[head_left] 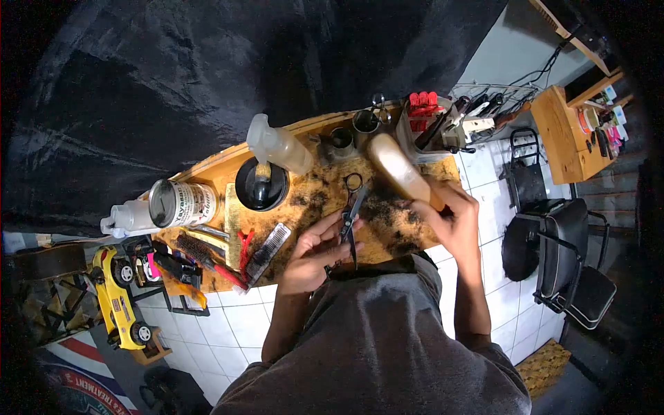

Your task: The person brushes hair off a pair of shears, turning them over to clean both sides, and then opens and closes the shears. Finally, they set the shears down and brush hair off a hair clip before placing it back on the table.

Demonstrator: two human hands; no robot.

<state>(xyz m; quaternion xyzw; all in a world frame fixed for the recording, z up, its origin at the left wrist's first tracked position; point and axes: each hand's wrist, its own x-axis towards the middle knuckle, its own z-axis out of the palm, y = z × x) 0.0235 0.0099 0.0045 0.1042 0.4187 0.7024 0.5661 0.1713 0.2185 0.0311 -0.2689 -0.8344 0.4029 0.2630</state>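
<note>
My left hand [312, 254] is closed around a pair of dark scissors [351, 220], its finger ring pointing away from me and its blades parted. My right hand [455, 220] grips the narrow end of a glossy, tan, rounded long thing [400, 167], tilted over the right part of the wooden table [377, 257]. The frame does not show whether this is a brush or a bottle. Dark hair clippings [391, 220] lie beneath it. Left of the scissors are a grey comb [268, 252], a red clip [245, 250] and a black bowl [242, 185] with a brush [262, 181].
A clear bottle [287, 149], a labelled can [187, 203] and dark cups [365, 122] stand along the back. A bin of red-handled tools [422, 138] is at the back right. Black chairs [570, 242] stand right, a yellow toy car [119, 297] left.
</note>
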